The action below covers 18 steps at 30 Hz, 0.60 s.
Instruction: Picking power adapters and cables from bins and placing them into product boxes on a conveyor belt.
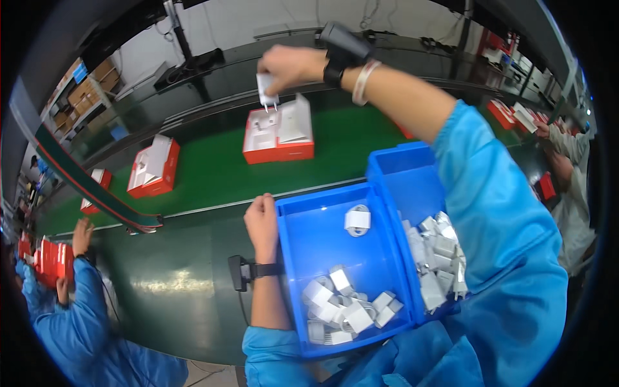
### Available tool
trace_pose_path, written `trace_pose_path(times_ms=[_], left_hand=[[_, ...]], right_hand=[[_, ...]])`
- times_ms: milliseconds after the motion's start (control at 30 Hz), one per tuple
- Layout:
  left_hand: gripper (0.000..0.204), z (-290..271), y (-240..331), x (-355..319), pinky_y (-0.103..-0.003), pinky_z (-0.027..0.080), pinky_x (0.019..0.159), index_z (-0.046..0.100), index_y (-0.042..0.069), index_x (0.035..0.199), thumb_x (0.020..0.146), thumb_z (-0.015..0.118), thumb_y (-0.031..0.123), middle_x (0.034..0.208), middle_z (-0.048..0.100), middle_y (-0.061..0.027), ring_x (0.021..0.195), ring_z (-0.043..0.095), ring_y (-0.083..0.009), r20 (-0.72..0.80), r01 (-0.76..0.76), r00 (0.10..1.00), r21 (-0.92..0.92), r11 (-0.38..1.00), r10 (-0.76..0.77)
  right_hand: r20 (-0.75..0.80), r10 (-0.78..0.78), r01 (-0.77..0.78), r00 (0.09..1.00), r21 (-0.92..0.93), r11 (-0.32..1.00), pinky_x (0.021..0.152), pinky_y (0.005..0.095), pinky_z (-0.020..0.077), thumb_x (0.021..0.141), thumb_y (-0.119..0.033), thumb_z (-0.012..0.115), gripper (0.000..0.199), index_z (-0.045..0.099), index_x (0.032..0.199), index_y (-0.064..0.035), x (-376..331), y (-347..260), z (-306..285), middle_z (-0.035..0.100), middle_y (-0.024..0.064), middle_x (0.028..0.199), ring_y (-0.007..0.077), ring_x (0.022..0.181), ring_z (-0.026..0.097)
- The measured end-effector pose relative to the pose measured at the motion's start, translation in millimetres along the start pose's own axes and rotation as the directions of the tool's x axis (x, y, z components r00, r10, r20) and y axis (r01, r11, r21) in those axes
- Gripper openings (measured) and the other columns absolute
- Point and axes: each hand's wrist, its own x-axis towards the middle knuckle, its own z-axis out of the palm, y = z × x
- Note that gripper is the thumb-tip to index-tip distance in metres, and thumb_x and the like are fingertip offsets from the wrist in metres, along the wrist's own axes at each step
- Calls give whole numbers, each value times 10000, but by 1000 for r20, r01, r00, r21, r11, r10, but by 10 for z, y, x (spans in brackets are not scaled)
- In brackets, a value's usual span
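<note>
My right hand [288, 67] reaches far forward, closed on a white plug charger [265, 89]. The charger's two pins point down, just above an open red box [278, 153] with a white inner tray and a raised white flap. Beside the upper left corner of the near blue bin [281, 258], my left hand [260, 222] is curled closed; what it holds, if anything, is hidden. White cables in paper wraps [345, 309] lie in that bin's near end, with a single wrapped cable [358, 220] farther up. More white chargers [438, 258] fill the second blue bin [403, 169].
Other open red boxes [153, 169] stand along the green conveyor belt [216, 174]. At the left, a co-worker's blue sleeve [74, 322] and hands are near stacked red boxes [53, 261]. Another person's hands are at the far right. A curved post [90, 180] crosses the left side.
</note>
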Motion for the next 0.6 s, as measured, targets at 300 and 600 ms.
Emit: trace_pose_path(times_ms=[300,600], left_hand=[[383,52,32,5,-421,451,611,614,-4,800,954,501,328,661,601,-193,588,562,-337,11,75,997,121,990,-77],[372,87,83,10,-358,414,556,602,-8,794,971,501,302,568,550,-113,525,494,-181,15,80,997,58,995,-81]], right_hand=[[65,245,-249,967,57,967,789,451,542,710,-254,712,372,665,901,61,404,240,1513,659,247,913,401,886,663],[-2,262,-262,965,53,964,818,456,530,741,-272,688,368,671,912,53,308,457,1644,669,248,896,395,896,660]])
